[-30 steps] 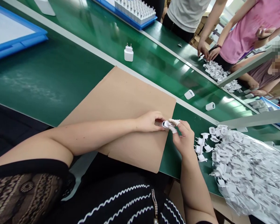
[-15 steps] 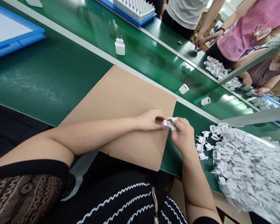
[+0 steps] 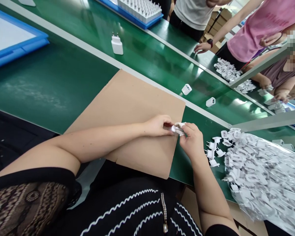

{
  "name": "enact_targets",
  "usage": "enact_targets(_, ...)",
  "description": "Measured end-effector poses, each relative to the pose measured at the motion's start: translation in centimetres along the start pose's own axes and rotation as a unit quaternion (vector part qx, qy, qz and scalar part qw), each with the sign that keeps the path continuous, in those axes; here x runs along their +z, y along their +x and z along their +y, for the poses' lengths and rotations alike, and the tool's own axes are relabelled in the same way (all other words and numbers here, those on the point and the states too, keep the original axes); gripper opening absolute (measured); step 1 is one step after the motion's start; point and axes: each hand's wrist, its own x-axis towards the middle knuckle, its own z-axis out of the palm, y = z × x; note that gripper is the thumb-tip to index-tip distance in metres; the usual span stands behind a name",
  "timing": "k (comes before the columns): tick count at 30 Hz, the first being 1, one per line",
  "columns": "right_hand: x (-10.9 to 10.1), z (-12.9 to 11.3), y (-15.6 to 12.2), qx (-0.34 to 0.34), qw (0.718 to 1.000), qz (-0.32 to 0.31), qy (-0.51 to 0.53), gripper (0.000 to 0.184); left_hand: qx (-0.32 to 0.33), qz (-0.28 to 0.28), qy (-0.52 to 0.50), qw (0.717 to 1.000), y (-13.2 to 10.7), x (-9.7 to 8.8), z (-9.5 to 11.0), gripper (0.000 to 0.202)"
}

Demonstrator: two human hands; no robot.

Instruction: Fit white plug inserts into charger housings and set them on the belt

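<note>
Over the right edge of a brown cardboard sheet point(image 3: 137, 101), my two hands meet at a small white plastic charger part point(image 3: 174, 128). My left hand point(image 3: 157, 126) pinches its left end between thumb and fingers. From the other side my right hand point(image 3: 193, 139) grips it, with white coverings on some fingertips. The fingers hide most of the part, so its exact shape does not show. Just right of my right hand lie several loose white plug pieces point(image 3: 212, 152), pins showing on some.
A clear bag heaped with white plug parts point(image 3: 265, 173) fills the right side. White chargers point(image 3: 117, 45) stand on the green belt point(image 3: 147, 62) beyond a pale rail. A blue tray point(image 3: 19, 46) sits at left. Co-workers' hands point(image 3: 203, 47) are across the belt, behind a metal post point(image 3: 263, 62).
The chargers on the belt have shifted left. Across the belt, co-workers' hands have changed position. My own hands stay almost where they were, still on the white part.
</note>
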Motion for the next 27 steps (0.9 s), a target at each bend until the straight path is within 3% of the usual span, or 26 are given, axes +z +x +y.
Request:
enact_targets(7,1.7,-0.2,-1.3,0.074,0.995,0.064,0.01,0.036,-0.038,0.036,0.009,0.999,-0.1,0.9,0.3,0.031)
enact_targets(11,2.4,-0.1,-1.6,0.121,0.986,0.075,0.084,0.028,-0.024,0.008,0.022,0.999,-0.1,1.4,0.6,0.037)
enact_targets(14,0.4,0.8,-1.5,0.145,0.974,0.051,0.167,0.059,-0.01,-0.012,0.07,0.997,0.7,0.8,0.7,0.034)
enact_targets(16,-2.2,2.5,-1.7,0.164,0.977,0.043,0.131,0.074,-0.023,0.014,0.082,0.996,2.3,-0.4,0.3,0.036)
enact_targets(18,-4.9,5.0,-2.3,0.252,0.967,0.022,-0.021,0.072,-0.053,0.088,0.102,0.99,4.9,-2.6,-0.7,0.039)
enact_targets(21,-7.3,9.1,-3.4,0.48,0.858,-0.084,-0.163,0.076,-0.113,0.226,0.193,0.948,9.8,-7.1,-2.8,0.037)
enact_targets(23,-7.4,11.0,-3.9,0.541,0.811,-0.15,-0.163,0.072,-0.16,0.273,0.258,0.913,12.8,-10.1,-4.3,0.036)
enact_targets(25,-6.9,12.0,-4.1,0.539,0.811,-0.17,-0.149,0.059,-0.199,0.288,0.293,0.89,14.9,-12.2,-5.5,0.036)
enact_targets(27,-6.3,12.3,-4.3,0.515,0.831,-0.156,-0.138,0.046,-0.223,0.286,0.302,0.882,16.0,-13.2,-6.2,0.038)
